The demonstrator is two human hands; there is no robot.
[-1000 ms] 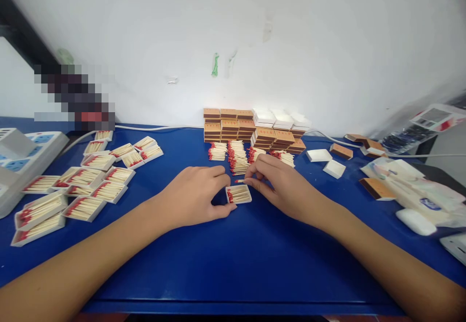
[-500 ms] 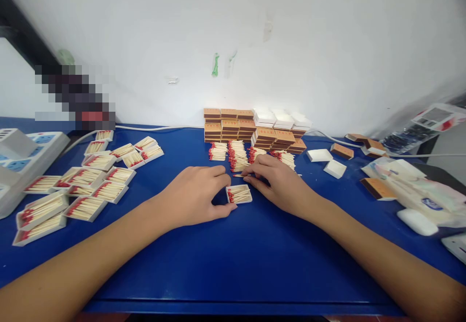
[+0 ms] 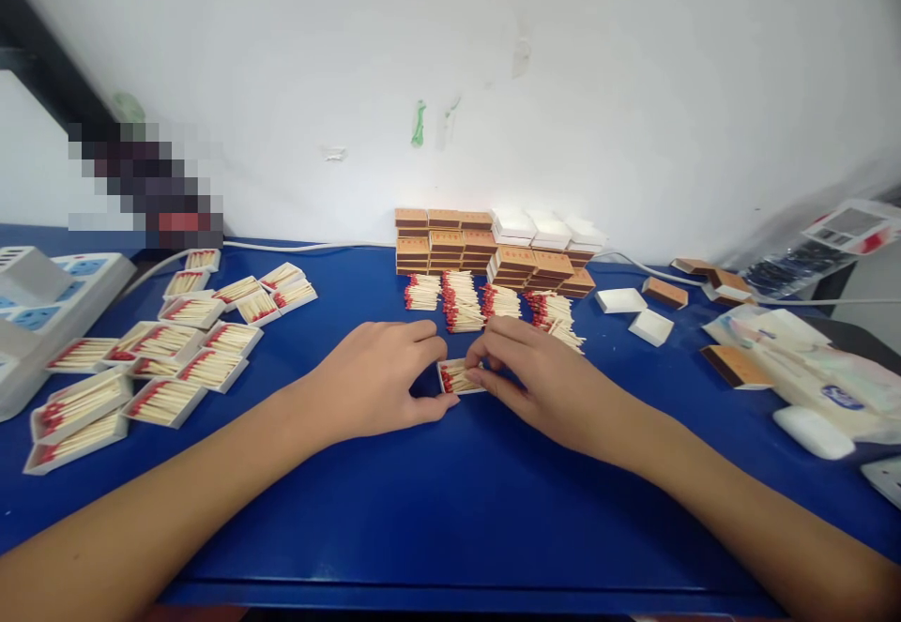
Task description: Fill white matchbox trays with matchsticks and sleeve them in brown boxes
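A small white matchbox tray (image 3: 456, 377) holding red-tipped matches lies on the blue table (image 3: 450, 500) between my hands. My left hand (image 3: 376, 378) curls around the tray's left end, thumb at its near corner and fingers at its far side. My right hand (image 3: 535, 369) covers the tray's right half, fingertips pinched together over the matches; what they pinch is too small to see. Loose piles of matches (image 3: 461, 301) lie just beyond the hands.
Stacks of brown matchbox sleeves (image 3: 450, 239) and white trays (image 3: 539, 228) stand by the wall. Several filled trays (image 3: 169, 350) spread at the left beside a white power strip (image 3: 42, 298). Loose sleeves, empty trays (image 3: 648, 325) and plastic packets (image 3: 795, 359) lie at the right.
My right hand went from the loose match piles back down onto the tray, now covering its right half. The left hand kept its hold on the tray.
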